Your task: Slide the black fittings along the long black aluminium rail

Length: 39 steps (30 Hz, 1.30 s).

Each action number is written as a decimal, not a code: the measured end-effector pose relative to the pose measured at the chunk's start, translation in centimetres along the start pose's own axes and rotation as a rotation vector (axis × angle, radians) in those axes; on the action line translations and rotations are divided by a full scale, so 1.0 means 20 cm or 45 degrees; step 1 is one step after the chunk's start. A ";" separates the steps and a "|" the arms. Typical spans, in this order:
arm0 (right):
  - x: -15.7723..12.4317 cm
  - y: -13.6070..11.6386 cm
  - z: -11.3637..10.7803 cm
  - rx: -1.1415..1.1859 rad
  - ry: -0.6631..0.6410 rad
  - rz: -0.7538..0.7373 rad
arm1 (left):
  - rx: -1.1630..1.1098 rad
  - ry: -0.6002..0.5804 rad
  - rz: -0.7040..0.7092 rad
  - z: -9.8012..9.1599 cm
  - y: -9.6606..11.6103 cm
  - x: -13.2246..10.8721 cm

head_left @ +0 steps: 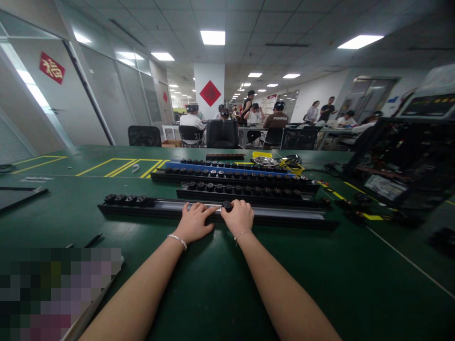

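A long black rail [284,220] with a pale inner strip lies crosswise in front of me. Several small black ribbed parts [131,201] sit in a row at its left end. My left hand [194,222] rests over the middle of the rail with thumb and fingers spread, its index finger pointing right. Just beside it, my right hand [239,216] has its fingers curled round one small black ribbed part [226,206] at the rail. The underside of that part is hidden by the fingers.
Behind stand more rails [245,190] filled with similar parts, one a blue rail [220,168]. A metal dish [266,161] and yellow tray [262,155] lie farther back. An open electronics rack [408,156] stands right. A blurred-out item [60,289] lies front left. People sit beyond the table.
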State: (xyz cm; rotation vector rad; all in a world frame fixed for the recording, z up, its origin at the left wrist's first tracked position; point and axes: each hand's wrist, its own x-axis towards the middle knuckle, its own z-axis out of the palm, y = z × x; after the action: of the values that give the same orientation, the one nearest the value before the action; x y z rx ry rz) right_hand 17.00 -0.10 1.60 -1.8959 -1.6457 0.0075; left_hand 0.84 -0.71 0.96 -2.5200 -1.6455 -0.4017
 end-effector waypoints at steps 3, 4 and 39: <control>0.00 0.00 0.01 -0.006 0.019 0.013 | 0.003 -0.008 0.000 0.00 0.00 0.00; 0.00 0.01 0.01 -0.010 0.023 0.019 | 0.005 -0.009 -0.001 0.00 0.00 0.00; 0.01 0.13 -0.06 -0.036 0.012 0.051 | -0.014 -0.011 -0.001 -0.01 0.00 -0.01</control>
State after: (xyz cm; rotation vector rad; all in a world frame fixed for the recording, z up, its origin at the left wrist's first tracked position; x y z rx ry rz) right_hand 19.91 -0.57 1.50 -1.9467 -1.6095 -0.0088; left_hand 0.85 -0.90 1.07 -2.5326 -1.6513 -0.4018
